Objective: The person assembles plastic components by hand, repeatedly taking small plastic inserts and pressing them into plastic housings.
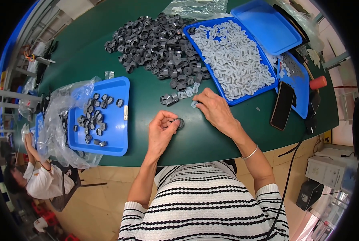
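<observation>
Between the fingertips of my left hand (162, 130) is a small dark grey round plastic housing (180, 123), held above the table's near part. My right hand (217, 111) pinches a small translucent white plastic piece (194, 104) just to the right and farther off. Beyond both hands lie a few loose white pieces (188, 92) and several dark housings (169, 99). A large heap of dark housings (159, 46) spreads behind them. At the far right, a blue tray (232, 102) is heaped with white pieces (235, 60).
On the left, a blue tray (123, 104) holds several dark housings beside a clear plastic bag (59, 116). A phone (282, 105), a red cylinder (318, 82) and an empty blue tray (268, 28) are on the right. Another person (47, 176) sits at the far left.
</observation>
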`<state>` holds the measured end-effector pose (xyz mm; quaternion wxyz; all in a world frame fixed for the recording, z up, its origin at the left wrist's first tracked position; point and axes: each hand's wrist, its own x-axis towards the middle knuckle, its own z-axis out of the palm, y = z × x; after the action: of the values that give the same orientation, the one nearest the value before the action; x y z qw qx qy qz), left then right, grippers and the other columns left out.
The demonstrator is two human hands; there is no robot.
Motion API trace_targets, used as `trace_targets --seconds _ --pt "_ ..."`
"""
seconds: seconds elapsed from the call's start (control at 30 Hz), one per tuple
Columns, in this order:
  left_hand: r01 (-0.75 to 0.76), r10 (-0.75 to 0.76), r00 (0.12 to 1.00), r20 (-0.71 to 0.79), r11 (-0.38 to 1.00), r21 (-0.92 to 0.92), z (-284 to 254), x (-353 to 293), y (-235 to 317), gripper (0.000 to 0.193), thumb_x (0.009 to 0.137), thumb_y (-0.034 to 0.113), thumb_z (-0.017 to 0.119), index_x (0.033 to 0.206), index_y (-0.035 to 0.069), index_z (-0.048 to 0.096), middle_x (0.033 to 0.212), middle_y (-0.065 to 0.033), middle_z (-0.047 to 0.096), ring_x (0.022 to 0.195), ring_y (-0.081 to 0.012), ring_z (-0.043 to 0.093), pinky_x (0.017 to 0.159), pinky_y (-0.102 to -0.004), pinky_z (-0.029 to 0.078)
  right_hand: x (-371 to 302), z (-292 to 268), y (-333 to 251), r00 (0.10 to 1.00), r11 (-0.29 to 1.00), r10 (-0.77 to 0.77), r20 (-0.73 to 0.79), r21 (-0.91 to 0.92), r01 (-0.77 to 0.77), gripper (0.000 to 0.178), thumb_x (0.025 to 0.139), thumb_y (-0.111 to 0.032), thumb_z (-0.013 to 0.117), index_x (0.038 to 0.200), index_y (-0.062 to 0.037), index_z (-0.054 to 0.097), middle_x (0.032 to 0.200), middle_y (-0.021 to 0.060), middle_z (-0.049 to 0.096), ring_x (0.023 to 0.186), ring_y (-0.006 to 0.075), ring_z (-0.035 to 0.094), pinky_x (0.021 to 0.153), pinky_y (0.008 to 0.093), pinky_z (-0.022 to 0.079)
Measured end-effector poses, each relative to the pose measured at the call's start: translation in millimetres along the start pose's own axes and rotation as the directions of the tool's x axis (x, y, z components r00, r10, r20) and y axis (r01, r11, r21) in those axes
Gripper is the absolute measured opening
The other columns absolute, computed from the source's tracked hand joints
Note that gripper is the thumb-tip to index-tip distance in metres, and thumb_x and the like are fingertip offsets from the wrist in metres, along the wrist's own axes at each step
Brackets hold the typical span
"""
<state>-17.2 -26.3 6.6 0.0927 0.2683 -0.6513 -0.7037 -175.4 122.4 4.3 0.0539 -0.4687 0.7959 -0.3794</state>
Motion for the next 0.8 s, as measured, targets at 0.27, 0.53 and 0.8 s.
trace_targets --seconds 0.27,0.53,0.8 --pt "0.083 -0.076 0.996 0.036 0.947 -0.310 5.4 -4.2 1.9 0.021 0.093 0.006 0.061 0.112 -0.002 0.056 0.105 -0.0145 0.067 0.088 -0.0193 0.069 0.065 -0.0236 0.056 -21.7 -9.0 -31.2 0.925 0.721 0.349 0.152 0.587 -0.368 0.010 0.086 -0.001 0.066 0.095 0.0026 0.066 0.087 0.0033 0.063 0.071 0.0063 0.056 0.061 0.0203 0.048" --pt "0.014 -0.002 0.999 0.036 0.947 -0.321 13.8 -8.6 2.9 0.030 0.094 0.008 0.060 0.121 -0.004 0.054 0.112 -0.0163 0.065 0.093 -0.0208 0.068 0.070 -0.0242 0.057 -24.7 6.2 -41.9 0.905 0.632 0.393 0.162 0.667 -0.394 0.008 0.088 -0.004 0.066 0.091 0.0028 0.065 0.084 0.0036 0.064 0.070 0.0052 0.056 0.056 0.0201 0.048" --pt "-0.019 0.025 1.000 0.015 0.961 -0.276 15.8 -11.5 -0.3 0.031 0.093 0.005 0.061 0.122 -0.005 0.055 0.113 -0.0166 0.064 0.093 -0.0197 0.068 0.073 -0.0239 0.057 -22.2 3.0 -46.2 0.901 0.750 0.409 0.146 0.508 -0.423 0.011 0.086 -0.009 0.068 0.087 0.0020 0.066 0.074 0.0025 0.064 0.061 0.0049 0.055 0.053 0.0217 0.047"
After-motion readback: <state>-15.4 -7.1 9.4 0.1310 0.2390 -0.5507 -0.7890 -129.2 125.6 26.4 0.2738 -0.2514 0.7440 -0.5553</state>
